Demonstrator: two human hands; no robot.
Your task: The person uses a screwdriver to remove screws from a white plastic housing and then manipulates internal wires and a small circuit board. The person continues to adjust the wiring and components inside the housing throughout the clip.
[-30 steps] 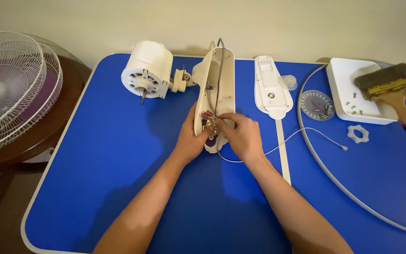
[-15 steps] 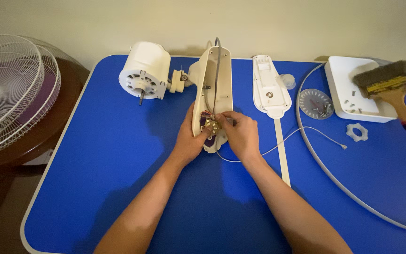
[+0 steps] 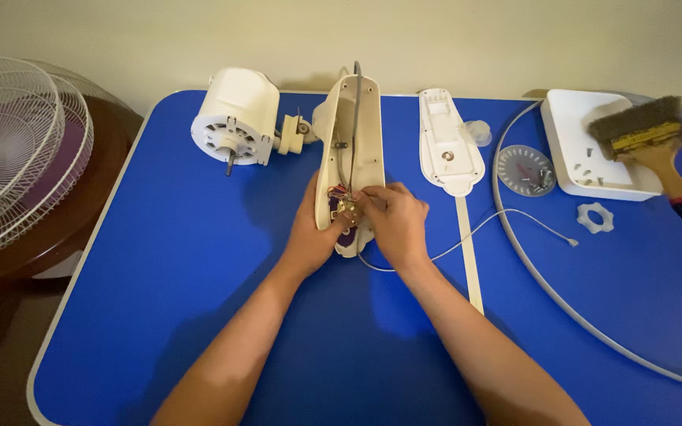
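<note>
Both of my hands close on the same spot: my right hand (image 3: pixel 395 221) pinches, fingertips together, a small brass-coloured switch part with red wires (image 3: pixel 346 207) inside the open cream plastic fan housing (image 3: pixel 349 150), while my left hand (image 3: pixel 314 230) wraps the housing's left wall and steadies it. Whether the left fingers also touch the switch part I cannot tell; my right grip covers it.

That housing lies with its long axis running away from me, narrow end toward the far edge of the blue tabletop (image 3: pixel 199 315), and the switch part sits at its near end, right under my fingertips. My right hand is the nearer one to the part, coming at it from the right side.

Joined to the housing's far left is the white cylindrical fan motor (image 3: pixel 235 118). Just right of the housing lies the matching white cover plate (image 3: pixel 447 146), and a thin white cord (image 3: pixel 499 225) trails from under my right hand toward the right. Farther right are a white tray (image 3: pixel 574 134) with a wooden-handled brush (image 3: pixel 653 146) across it, and a grey wire ring (image 3: pixel 546 292).

Open blue surface lies toward me and to the left; a white wire fan guard (image 3: pixel 9 150) stands off the left edge.
</note>
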